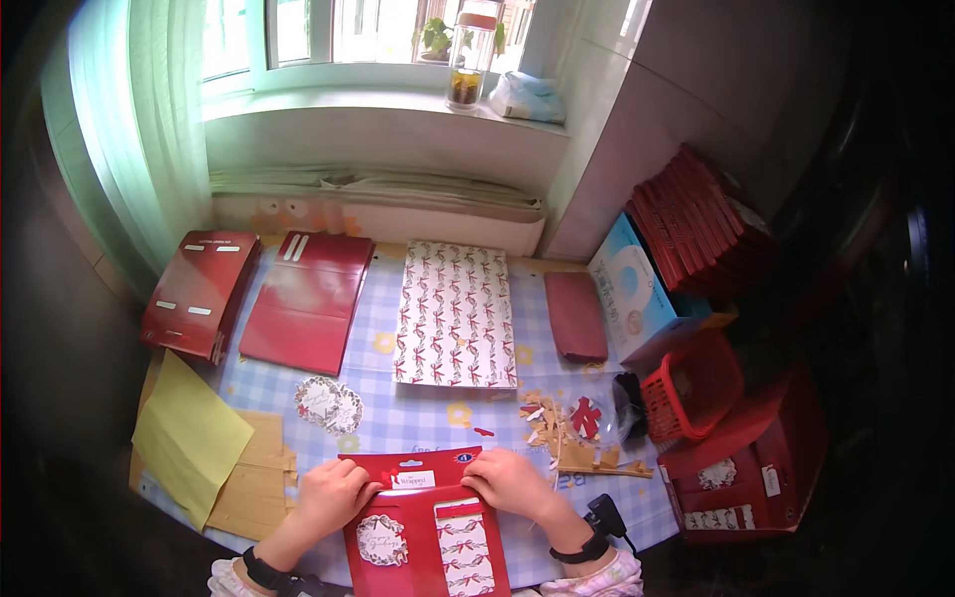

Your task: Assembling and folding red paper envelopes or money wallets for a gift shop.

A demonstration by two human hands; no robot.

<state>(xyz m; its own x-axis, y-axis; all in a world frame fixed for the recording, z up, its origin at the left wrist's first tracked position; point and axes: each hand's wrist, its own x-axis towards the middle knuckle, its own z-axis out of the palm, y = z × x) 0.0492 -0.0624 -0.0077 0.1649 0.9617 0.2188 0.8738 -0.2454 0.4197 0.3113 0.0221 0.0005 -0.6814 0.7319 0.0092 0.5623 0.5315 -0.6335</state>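
At the near edge of the table lies a red cardboard package (pixel 413 522) with a hang hole in its top flap. A round wreath-pattern tag (pixel 382 540) and a white bow-patterned strip (pixel 466 552) show on its front. My left hand (pixel 336 495) pinches the package at its upper left, by the fold under the flap. On the upper right side, my right hand (pixel 509 484) grips the same fold with bent fingers. A white label (pixel 412 481) with a small red bow sits on the flap between my hands.
Wreath tags (pixel 328 403), a patterned white sheet (pixel 456 313) and red card stacks (pixel 306 303) lie beyond my hands. Loose tan and red pieces (pixel 567 423) are right of centre. A red basket (pixel 691 386), blue box (pixel 645 289) and finished-looking red package (pixel 741 478) stand right.
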